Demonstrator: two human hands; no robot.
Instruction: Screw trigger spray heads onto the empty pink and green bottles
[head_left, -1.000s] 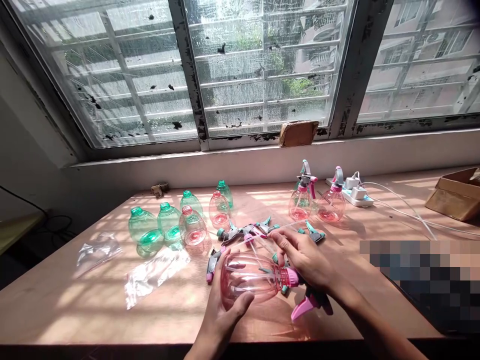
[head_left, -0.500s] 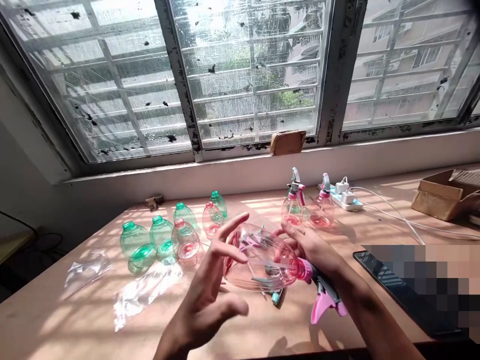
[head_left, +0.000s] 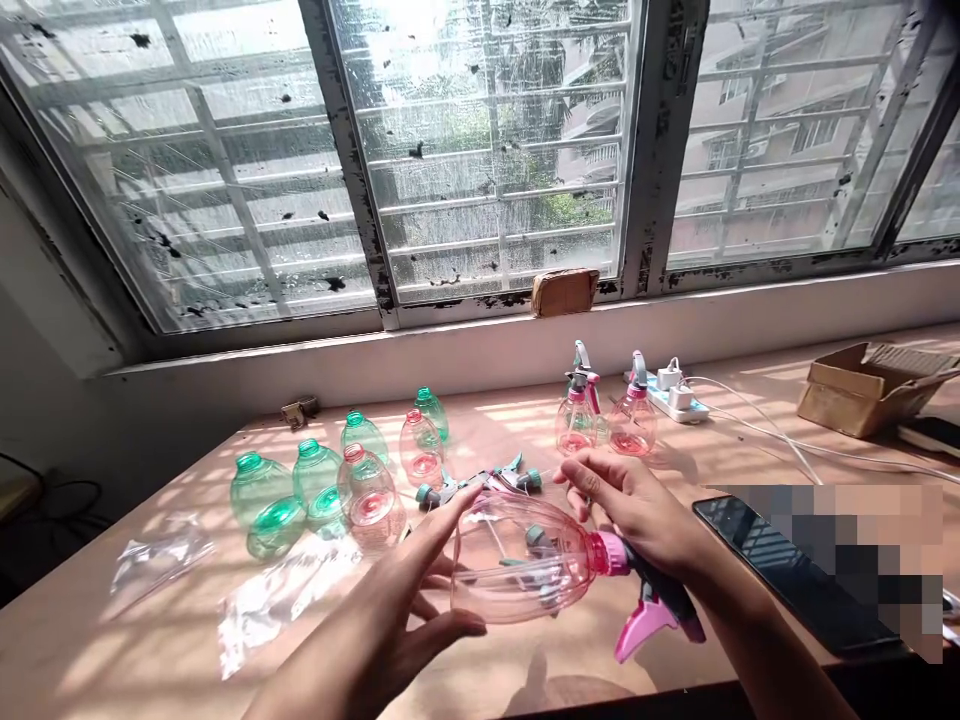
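"Sunlight comes through the barred window (head_left: pixel 487 160) and stripes our bench (head_left: pixel 150 650). What does our head view give us?"

"One pink bottle (head_left: pixel 517 565), held on its side, neck to the right. Let's place things by it: loose spray heads (head_left: pixel 527 481) lie just beyond it, open-necked bottles (head_left: pixel 262 490) stand to its left, and two fitted sprayers (head_left: pixel 632 420) stand farther behind."

"And our hands?"

"Our left hand (head_left: pixel 397 610) cups the bottle's base, thumb on the near edge, fingers round the far one. Our right hand (head_left: pixel 637 510) is wrapped about the spray head (head_left: pixel 664 585) at the bottle's neck, some fingers hidden. We can't tell how hard either squeezes."

"How do we do this well?"

"We seem to be turning bottle against collar (head_left: pixel 615 553). We'd keep both on one line so the threads don't cross, hold the head steady and twist the base in short turns. The plastic looks thin, so we'd grip lightly, stop at snug, and keep our palm off the trigger (head_left: pixel 646 625)."
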